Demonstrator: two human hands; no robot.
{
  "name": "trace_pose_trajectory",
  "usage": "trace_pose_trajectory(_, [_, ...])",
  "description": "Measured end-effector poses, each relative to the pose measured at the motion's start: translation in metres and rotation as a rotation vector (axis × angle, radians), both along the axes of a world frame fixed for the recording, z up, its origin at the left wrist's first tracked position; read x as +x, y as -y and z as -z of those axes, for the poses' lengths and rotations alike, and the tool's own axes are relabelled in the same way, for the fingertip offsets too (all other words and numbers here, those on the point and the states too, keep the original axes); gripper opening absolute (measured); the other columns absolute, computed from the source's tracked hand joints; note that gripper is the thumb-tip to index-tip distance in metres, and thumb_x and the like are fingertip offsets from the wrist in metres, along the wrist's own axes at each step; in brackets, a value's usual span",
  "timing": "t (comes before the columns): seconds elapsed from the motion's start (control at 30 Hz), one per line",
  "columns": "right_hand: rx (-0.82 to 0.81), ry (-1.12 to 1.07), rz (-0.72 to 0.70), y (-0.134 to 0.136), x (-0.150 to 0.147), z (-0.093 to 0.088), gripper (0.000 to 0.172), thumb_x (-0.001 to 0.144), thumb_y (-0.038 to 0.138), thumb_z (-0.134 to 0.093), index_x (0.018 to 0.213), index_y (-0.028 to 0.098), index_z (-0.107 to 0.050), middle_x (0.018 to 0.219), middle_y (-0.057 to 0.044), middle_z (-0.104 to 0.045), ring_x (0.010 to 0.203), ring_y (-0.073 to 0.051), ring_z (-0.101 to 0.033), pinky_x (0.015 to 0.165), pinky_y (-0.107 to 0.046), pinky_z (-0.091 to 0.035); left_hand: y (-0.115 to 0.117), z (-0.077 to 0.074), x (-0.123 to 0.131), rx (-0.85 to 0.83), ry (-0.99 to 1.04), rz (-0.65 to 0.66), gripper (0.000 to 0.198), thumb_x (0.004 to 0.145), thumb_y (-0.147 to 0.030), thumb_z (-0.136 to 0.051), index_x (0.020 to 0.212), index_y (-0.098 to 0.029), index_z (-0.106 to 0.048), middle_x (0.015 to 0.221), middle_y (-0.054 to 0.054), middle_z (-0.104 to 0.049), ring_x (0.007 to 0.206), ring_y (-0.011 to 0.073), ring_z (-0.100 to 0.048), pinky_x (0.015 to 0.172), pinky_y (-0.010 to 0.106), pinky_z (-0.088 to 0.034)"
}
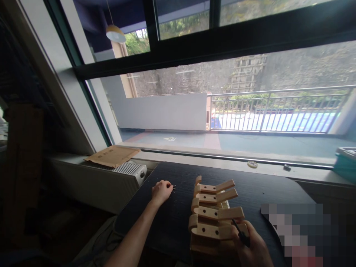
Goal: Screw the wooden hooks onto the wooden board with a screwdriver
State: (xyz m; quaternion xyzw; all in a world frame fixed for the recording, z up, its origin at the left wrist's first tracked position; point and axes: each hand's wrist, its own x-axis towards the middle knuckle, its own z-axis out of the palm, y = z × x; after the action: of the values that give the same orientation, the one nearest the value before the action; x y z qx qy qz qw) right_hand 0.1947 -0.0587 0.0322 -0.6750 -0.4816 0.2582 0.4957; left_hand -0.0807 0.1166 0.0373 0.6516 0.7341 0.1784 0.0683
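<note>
1. Black wood-grained desk (178, 176) first: near its left edge lie tiny thin metal-looking bits (174, 188). The left hand (162, 193) is right at them, its fingertips bunched close. The bits are too small for me to tell if one is pinched.
2. The right hand (254, 244) has its fingers curled around a black tool with a thin tip (244, 239), by the near edge of the desk.
3. The step looks like picking up bits. It would go best with one bit at a time, squeezed softly so it does not hop away. Keep the tool's tip away from the left hand.
4. Pale wooden hooks with curled ends and dark holes (210, 213) make a row between the two hands. They could get bumped, so going around them seems wise.
5. Past the far edge, a yellowish round tape roll (251, 164) sits on the pale window sill (211, 161).
6. Beyond the left edge, a flat brown paper envelope (112, 156) lies on a white metal radiator (130, 170), out of the way.
</note>
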Motion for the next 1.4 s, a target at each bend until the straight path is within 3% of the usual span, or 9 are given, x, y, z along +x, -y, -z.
trace_pose_trajectory(0.13, [-0.001, -0.002, -0.02, 0.0, 0.0, 0.0, 0.038, 0.074, 0.056, -0.047, 0.083, 0.021, -0.06, 0.073, -0.004, -0.069, 0.074, -0.023, -0.063, 0.063, -0.028, -0.042, -0.003, -0.004, 0.003, -0.054, -0.069, 0.013, 0.02, 0.08, -0.036, -0.057, 0.079, -0.019, -0.067, 0.095, 0.007, -0.067, 0.098, 0.025, -0.058, 0.086, 0.041, -0.043])
trace_pose_trajectory(0.33, [-0.023, -0.002, -0.015, 0.0, 0.001, -0.001, 0.035, 0.075, 0.051, -0.048, 0.086, 0.02, -0.059, 0.075, -0.004, -0.069, 0.075, -0.023, -0.063, 0.063, -0.028, -0.042, -0.009, -0.013, 0.012, -0.104, -0.099, 0.05, 0.024, 0.084, -0.036, -0.057, 0.086, -0.013, -0.062, 0.094, 0.005, -0.064, 0.095, 0.0189, -0.058, 0.087, 0.042, -0.044])
trace_pose_trajectory(0.5, [-0.084, -0.012, -0.109, 0.002, 0.005, -0.007, 0.027, 0.078, 0.041, -0.048, 0.089, 0.019, -0.058, 0.08, -0.004, -0.069, 0.078, -0.021, -0.062, 0.068, -0.026, -0.042, 0.005, -0.044, 0.019, 0.001, -0.027, 0.11, 0.019, 0.086, -0.03, -0.048, 0.08, -0.018, -0.061, 0.083, 0.005, -0.067, 0.086, 0.0203, -0.062, 0.079, 0.032, -0.044])
trace_pose_trajectory(0.63, [-0.073, -0.022, -0.119, 0.003, 0.003, -0.015, 0.023, 0.078, 0.037, -0.048, 0.088, 0.019, -0.057, 0.079, -0.004, -0.068, 0.075, -0.021, -0.062, 0.068, -0.027, -0.042, 0.053, -0.085, 0.038, 0.066, 0.099, 0.336, 0.026, 0.088, -0.041, -0.043, 0.089, -0.022, -0.06, 0.085, -0.001, -0.067, 0.08, 0.0141, -0.062, 0.073, 0.022, -0.045])
trace_pose_trajectory(0.7, [-0.045, -0.026, -0.079, 0.003, 0.001, -0.018, 0.021, 0.077, 0.036, -0.048, 0.087, 0.019, -0.057, 0.077, -0.004, -0.068, 0.074, -0.021, -0.061, 0.067, -0.028, -0.042, 0.081, -0.102, 0.053, 0.071, 0.223, 0.578, 0.022, 0.085, -0.038, -0.049, 0.085, -0.021, -0.062, 0.086, 0.0, -0.067, 0.082, 0.0157, -0.061, 0.075, 0.024, -0.045])
trace_pose_trajectory(0.77, [-0.033, -0.025, -0.063, 0.003, 0.0, -0.02, 0.019, 0.076, 0.034, -0.049, 0.085, 0.019, -0.057, 0.077, -0.005, -0.068, 0.074, -0.021, -0.061, 0.067, -0.028, -0.042, 0.103, -0.112, 0.07, 0.042, 0.216, 0.749, 0.015, 0.083, -0.03, -0.053, 0.084, -0.021, -0.065, 0.086, 0.001, -0.067, 0.085, 0.0163, -0.059, 0.079, 0.026, -0.044])
trace_pose_trajectory(0.87, [-0.042, -0.021, -0.11, 0.004, 0.0, -0.021, 0.017, 0.077, 0.033, -0.048, 0.085, 0.02, -0.055, 0.077, -0.004, -0.067, 0.074, -0.02, -0.061, 0.066, -0.027, -0.041, 0.117, -0.113, 0.092, 0.017, 0.163, 0.995, 0.011, 0.08, -0.018, -0.055, 0.079, -0.02, -0.065, 0.085, 0.002, -0.065, 0.09, 0.0164, -0.057, 0.086, 0.027, -0.041])
trace_pose_trajectory(0.97, [-0.038, -0.022, -0.127, 0.004, 0.001, -0.022, 0.018, 0.079, 0.035, -0.046, 0.084, 0.02, -0.054, 0.078, -0.004, -0.067, 0.072, -0.02, -0.061, 0.065, -0.027, -0.041, 0.116, -0.105, 0.106, -0.002, 0.076, 1.121, 0.014, 0.08, -0.014, -0.054, 0.078, -0.019, -0.066, 0.082, 0.003, -0.064, 0.088, 0.017, -0.056, 0.091, 0.031, -0.039])
trace_pose_trajectory(1.4, [-0.033, 0.015, -0.136, 0.0, 0.004, -0.019, 0.017, 0.078, 0.034, -0.046, 0.084, 0.02, -0.053, 0.073, -0.003, -0.067, 0.065, -0.019, -0.06, 0.058, -0.027, -0.039, 0.115, -0.086, 0.12, 0.018, -0.166, 1.164, 0.016, 0.081, -0.013, -0.049, 0.081, -0.021, -0.063, 0.086, 0.002, -0.062, 0.095, 0.0205, -0.054, 0.102, 0.044, -0.026])
